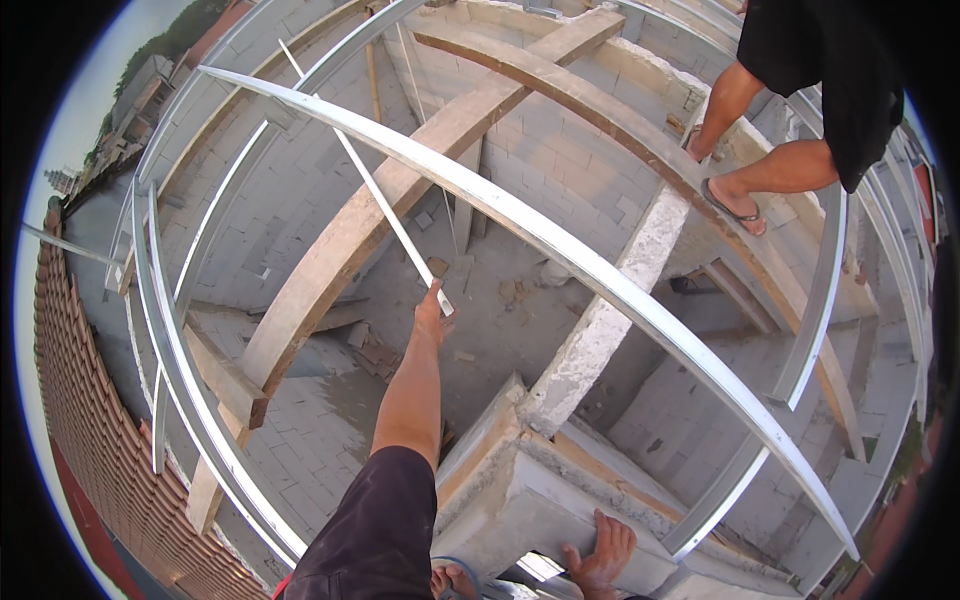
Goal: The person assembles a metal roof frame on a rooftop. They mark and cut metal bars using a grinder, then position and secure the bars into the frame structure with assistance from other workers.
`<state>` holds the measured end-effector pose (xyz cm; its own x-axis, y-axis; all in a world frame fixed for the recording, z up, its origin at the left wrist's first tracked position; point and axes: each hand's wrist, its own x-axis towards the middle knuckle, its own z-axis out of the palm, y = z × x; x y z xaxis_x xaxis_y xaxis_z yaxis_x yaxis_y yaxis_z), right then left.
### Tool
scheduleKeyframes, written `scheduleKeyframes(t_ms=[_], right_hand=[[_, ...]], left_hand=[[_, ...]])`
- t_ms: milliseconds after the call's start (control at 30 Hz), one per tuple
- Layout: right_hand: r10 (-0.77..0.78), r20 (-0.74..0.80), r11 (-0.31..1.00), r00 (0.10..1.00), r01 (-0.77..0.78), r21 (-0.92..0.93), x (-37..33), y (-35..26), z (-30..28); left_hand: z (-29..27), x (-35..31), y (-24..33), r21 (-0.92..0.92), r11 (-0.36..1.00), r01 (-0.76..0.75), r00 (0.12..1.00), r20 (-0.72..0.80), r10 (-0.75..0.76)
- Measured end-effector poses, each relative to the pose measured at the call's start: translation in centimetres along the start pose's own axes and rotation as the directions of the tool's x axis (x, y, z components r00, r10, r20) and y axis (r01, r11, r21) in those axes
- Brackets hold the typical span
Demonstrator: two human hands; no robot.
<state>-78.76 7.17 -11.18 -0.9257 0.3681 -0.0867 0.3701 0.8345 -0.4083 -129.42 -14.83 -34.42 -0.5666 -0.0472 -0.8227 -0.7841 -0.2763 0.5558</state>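
My left hand (433,312), its arm stretched forward over the open room below, is closed around the near end of a thin, light metal strip (385,205). From my fingers the strip slopes up and away to the far left, crossing a long silvery metal channel (520,215) and a wooden beam (340,240). My right hand (603,560) rests on the edge of a grey concrete ledge (550,510) near the lower edge of the view. Its fingers are spread, with nothing in them.
At the upper right another person's sandalled feet (738,203) stand by a curved-looking plank (600,110) and the wall top. A rough concrete beam (610,310) spans the room. Far below lies a debris-strewn floor (500,330). Roof tiles (100,440) line the left.
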Motion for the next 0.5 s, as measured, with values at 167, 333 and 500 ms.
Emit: scheduleKeyframes(t_ms=[167, 333, 500], right_hand=[[0.003, 0.023, 1.000, 1.000, -0.003, -0.006, 0.2, -0.2, -0.2], [0.015, 0.032, 1.000, 0.999, -0.014, -0.016, 0.2, -0.2, -0.1], [0.000, 0.042, 1.000, 0.999, 0.000, -0.017, 0.5, -0.3, -0.4]], left_hand=[[0.4, 0.9, 1.6, 0.068, 0.998, -0.006, 0.963, -0.268, 0.024], [-1.0, 0.3, 4.3, 0.109, 0.991, -0.077, 0.918, -0.379, 0.113], [-2.5, -1.7, 5.5, 0.018, 0.964, -0.266, 0.928, -0.265, 0.261]])
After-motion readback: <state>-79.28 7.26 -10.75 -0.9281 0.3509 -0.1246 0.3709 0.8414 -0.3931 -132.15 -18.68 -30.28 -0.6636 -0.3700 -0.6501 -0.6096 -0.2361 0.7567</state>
